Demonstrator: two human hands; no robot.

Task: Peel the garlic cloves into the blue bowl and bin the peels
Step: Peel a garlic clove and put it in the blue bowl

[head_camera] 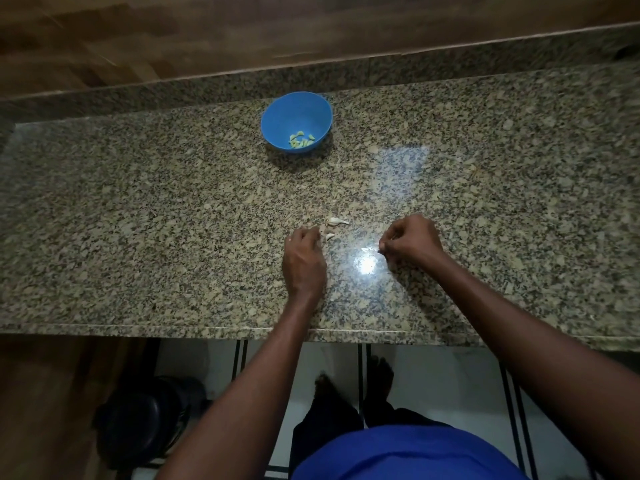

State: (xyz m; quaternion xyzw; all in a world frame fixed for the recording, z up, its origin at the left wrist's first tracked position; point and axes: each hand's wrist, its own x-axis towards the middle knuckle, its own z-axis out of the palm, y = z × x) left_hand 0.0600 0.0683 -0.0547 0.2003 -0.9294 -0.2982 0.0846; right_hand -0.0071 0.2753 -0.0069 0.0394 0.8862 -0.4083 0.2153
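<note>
A blue bowl [296,121] stands toward the back of the granite counter [138,209] with several peeled yellowish cloves [300,140] in its bottom. Two unpeeled white garlic cloves lie near the front: a larger one [337,222] and a smaller one [329,236]. My left hand [304,258] rests on the counter, its fingertips curled right beside the smaller clove. My right hand [412,242] hovers to the right, fingers pinched together on a small pale scrap that looks like garlic peel [381,250].
A dark round bin [145,420] stands on the floor below the counter's front edge, to my left. A wooden wall rises behind the counter's raised back ledge. My feet show on white tiles beneath.
</note>
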